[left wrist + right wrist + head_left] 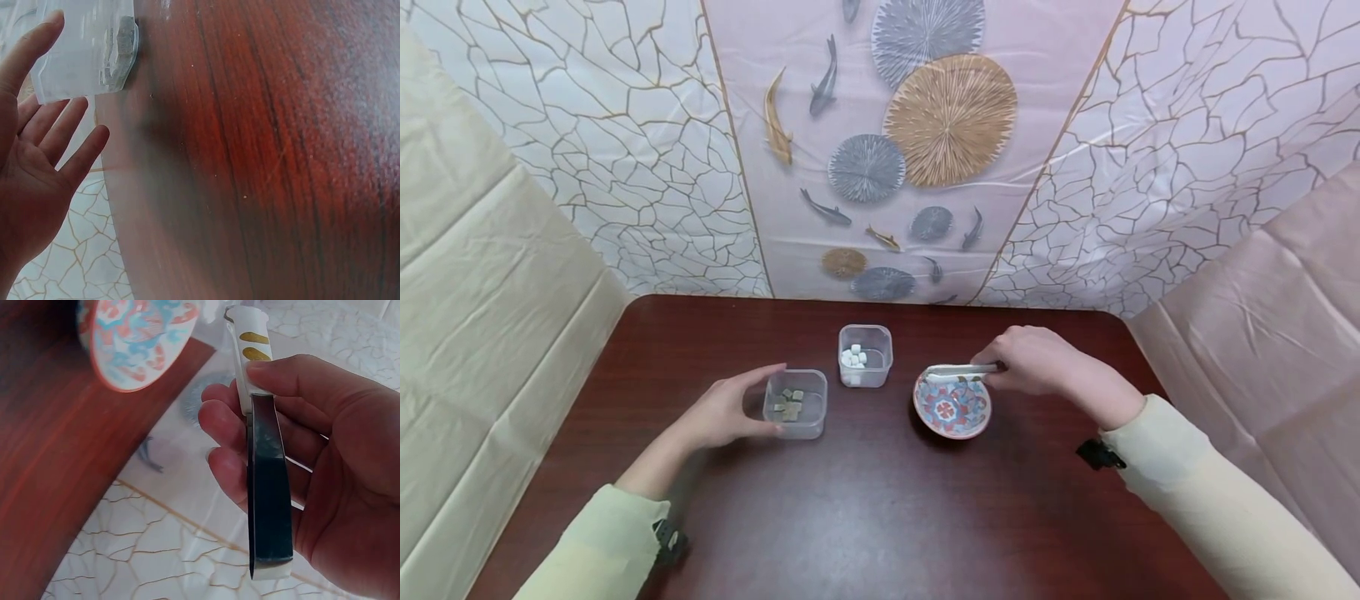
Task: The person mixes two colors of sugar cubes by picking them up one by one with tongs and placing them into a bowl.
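With my left hand (726, 412) spread across and lightly gripping the clear square container (811, 414) of small cubes (792, 409) on the surface (850, 517), I pinch the tongs (269, 487) in my partly curled right hand (1030, 360), which should hold them level at the far rim of the patterned bowl (951, 410).

A dark reddish wooden table (850, 525) with rounded far corners carries a pale sheen near its middle. Behind it hangs a pinkish panel (1060, 50) printed with grey and gold fish (778, 117) and ribbed discs (951, 121), between white, gold-veined sections (647, 125). Creased plain cloth (475, 333) covers both sides.
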Motion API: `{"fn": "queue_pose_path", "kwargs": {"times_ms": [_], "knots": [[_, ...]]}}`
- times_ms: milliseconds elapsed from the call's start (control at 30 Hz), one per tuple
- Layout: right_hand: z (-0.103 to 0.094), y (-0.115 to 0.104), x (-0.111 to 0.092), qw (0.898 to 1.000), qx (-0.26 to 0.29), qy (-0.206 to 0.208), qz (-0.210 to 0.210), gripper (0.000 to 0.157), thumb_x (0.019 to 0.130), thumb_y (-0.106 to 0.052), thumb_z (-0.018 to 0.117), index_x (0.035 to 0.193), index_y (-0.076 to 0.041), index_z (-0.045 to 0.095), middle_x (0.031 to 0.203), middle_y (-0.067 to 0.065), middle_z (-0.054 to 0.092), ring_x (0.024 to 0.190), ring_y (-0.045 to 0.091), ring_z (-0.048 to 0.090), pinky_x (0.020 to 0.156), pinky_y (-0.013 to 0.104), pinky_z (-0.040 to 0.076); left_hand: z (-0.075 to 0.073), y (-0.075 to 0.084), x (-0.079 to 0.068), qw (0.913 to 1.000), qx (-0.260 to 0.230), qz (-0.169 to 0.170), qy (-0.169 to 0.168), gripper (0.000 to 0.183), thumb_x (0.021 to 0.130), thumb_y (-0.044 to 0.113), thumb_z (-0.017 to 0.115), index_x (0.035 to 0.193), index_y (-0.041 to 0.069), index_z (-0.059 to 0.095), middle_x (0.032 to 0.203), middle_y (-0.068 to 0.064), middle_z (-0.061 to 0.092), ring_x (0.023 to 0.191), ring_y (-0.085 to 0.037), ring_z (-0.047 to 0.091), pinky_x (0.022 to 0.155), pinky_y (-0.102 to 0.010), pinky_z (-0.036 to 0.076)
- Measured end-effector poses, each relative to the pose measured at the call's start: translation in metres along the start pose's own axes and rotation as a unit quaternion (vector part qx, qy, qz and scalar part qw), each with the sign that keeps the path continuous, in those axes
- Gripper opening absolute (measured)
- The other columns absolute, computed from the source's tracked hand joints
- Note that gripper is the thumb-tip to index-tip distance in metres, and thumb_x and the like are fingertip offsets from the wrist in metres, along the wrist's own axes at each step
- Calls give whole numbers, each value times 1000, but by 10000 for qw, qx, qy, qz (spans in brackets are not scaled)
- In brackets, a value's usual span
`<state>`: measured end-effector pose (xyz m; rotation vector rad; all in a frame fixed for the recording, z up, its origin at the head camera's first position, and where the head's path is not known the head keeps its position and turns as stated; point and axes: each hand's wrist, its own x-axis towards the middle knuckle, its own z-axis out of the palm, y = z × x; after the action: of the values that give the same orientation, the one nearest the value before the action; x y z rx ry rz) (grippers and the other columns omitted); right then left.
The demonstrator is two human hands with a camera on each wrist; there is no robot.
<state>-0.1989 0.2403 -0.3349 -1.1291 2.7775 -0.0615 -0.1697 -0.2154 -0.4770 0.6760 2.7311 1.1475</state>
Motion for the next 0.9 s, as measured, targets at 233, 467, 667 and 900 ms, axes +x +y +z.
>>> {"fn": "queue_pose_path", "kwargs": {"times_ms": [233, 467, 667, 900], "knots": [[15, 12, 0, 9997, 150, -182, 39, 19, 86, -10, 78, 95, -26, 83, 70, -16, 57, 65, 4, 44, 56, 28, 39, 0, 0, 0, 10000, 1, -12, -4, 94, 77, 31, 98, 156, 7, 54, 143, -16, 67, 135, -39, 62, 111, -62, 48], [27, 16, 5, 9988, 165, -448, 73, 17, 85, -10, 77, 92, -24, 81, 68, -14, 56, 63, 5, 44, 54, 27, 36, 0, 0, 0, 10000, 0, -12, 1, 94, 76, 32, 98, 156, 8, 54, 143, -16, 67, 134, -39, 62, 111, -61, 48], [34, 14, 10, 9980, 157, -609, 105, 13, 85, -9, 77, 86, -23, 78, 66, -13, 52, 61, 6, 41, 54, 26, 33, 0, 0, 0, 10000, -73, 1, -19, 94, 77, 32, 98, 156, 7, 53, 144, -17, 66, 135, -40, 62, 112, -61, 48], [36, 11, 13, 9975, 77, -670, 198, 15, 83, -10, 78, 94, -21, 82, 67, -13, 55, 63, 7, 45, 56, 28, 38, 0, -1, 0, 10000, -86, -1, -13, 94, 77, 31, 98, 156, 7, 53, 144, -16, 67, 136, -39, 61, 113, -61, 47]]}}
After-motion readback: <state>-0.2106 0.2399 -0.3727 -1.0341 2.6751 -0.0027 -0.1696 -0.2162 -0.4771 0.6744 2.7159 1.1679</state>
